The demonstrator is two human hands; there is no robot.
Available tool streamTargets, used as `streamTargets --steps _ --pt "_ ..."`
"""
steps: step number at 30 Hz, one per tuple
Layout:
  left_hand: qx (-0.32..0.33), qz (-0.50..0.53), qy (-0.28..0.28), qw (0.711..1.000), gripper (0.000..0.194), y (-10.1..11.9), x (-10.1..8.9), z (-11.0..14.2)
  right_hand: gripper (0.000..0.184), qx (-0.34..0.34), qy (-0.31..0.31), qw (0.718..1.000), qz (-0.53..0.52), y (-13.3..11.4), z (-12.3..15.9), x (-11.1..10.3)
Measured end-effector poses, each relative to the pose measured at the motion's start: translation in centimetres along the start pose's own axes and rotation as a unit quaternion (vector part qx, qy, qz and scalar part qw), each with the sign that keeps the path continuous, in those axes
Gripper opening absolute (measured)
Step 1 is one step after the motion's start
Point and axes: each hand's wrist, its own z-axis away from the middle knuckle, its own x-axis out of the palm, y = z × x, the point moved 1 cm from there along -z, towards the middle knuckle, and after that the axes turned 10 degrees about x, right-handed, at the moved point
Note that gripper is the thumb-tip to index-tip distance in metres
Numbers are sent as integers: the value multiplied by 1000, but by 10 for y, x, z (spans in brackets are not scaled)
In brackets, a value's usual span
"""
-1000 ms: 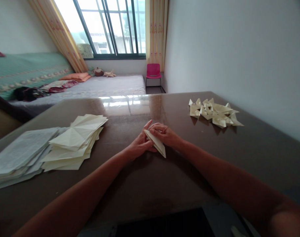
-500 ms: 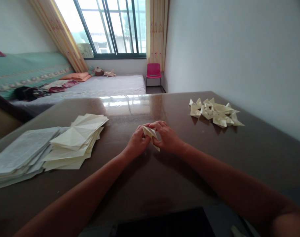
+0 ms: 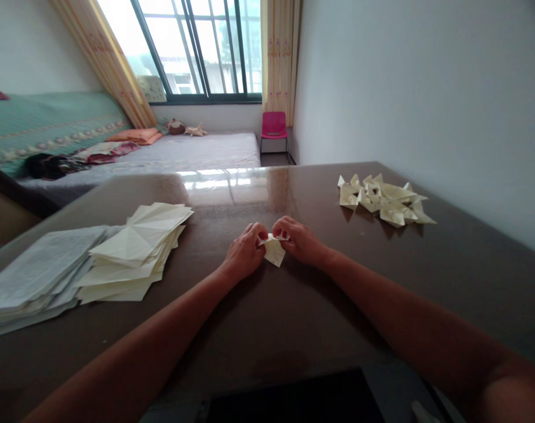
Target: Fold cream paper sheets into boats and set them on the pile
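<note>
Between my hands is a small folded piece of cream paper [image 3: 275,254], its pointed lower corner toward me. My left hand [image 3: 246,249] pinches the left side of this folded paper. On the opposite side, my right hand [image 3: 299,241] grips the other edge with thumb and fingers. Part of the paper is hidden behind the fingertips. Both hands are low over the middle of the brown glossy table [image 3: 267,317].
Left on the table lie creased cream sheets [image 3: 135,241], beside a pile of greyish printed paper [image 3: 42,264]. At the far right sits a cluster of folded cream paper shapes [image 3: 380,200]. A bed [image 3: 214,150] and a pink chair [image 3: 274,126] stand beyond.
The folded paper has turned from a slim slanted strip to a point-down shape with its upper edges spread. My hands have shifted to opposite sides of it, fingers now pinching.
</note>
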Motion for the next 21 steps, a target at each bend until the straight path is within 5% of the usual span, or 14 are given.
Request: streamTargets --steps 8,21 --pt "123 -106 -126 979 22 -6 -18 8 24 -60 -152 986 29 16 0 -19" --pt "202 -142 -212 945 29 3 -40 10 25 -100 -210 972 24 16 0 -27"
